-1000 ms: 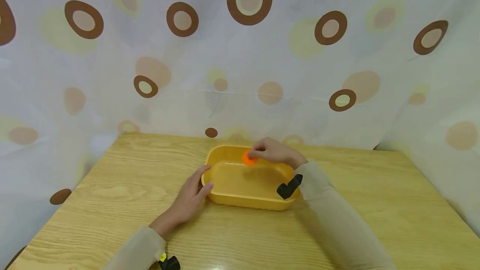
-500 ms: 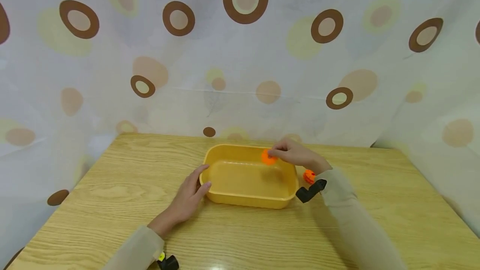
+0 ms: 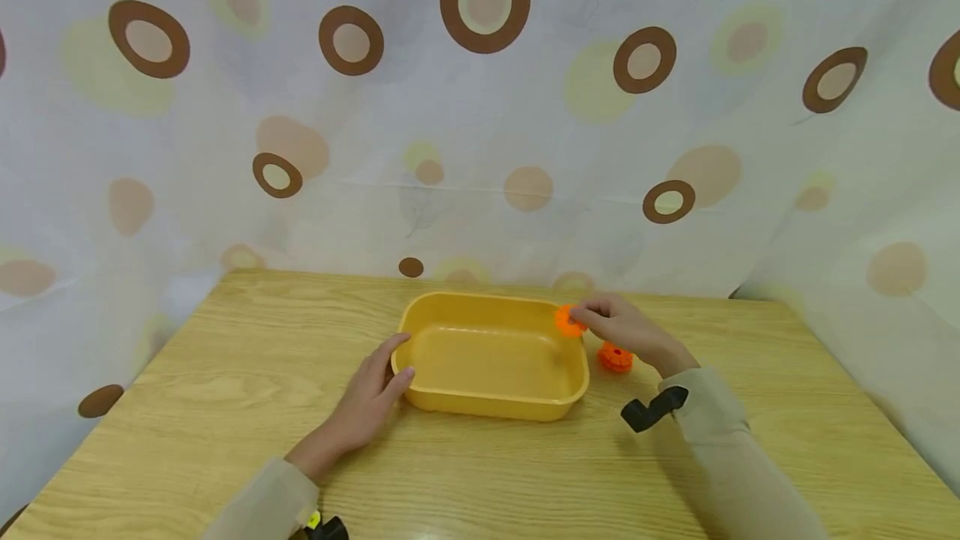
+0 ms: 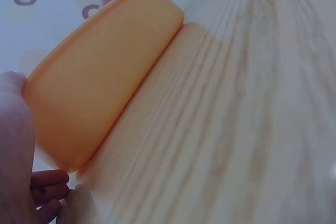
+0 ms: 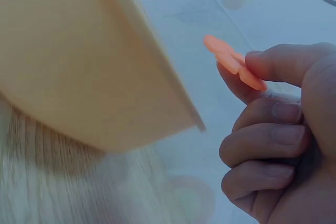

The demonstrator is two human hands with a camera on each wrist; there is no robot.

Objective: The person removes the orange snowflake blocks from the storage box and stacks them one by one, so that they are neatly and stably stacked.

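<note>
A yellow plastic tub [image 3: 491, 405] stands on the wooden table, with nothing seen inside it. My left hand [image 3: 363, 402] holds the tub's left end, thumb toward the near corner and fingers along the side; in the left wrist view the tub's outer wall [image 4: 105, 77] rises beside the hand. Between thumb and index finger, my right hand [image 3: 626, 327] pinches a thin orange flower-shaped piece [image 5: 231, 61] above the tub's far right corner. Its other fingers are curled in. Just right of the tub, an orange notched piece with a small centre hole [image 3: 615, 357] lies on the table.
The light wooden table [image 3: 465, 482] extends on both sides of the tub. A pale curtain with brown and yellow ovals [image 3: 480, 132] hangs behind it and at both sides. A black camera mount [image 3: 654, 409] sits at the right wrist.
My right hand has carried the pinched orange piece rightward, from over the tub to its far right corner. The orange piece on the table has come into sight. The left hand keeps its hold.
</note>
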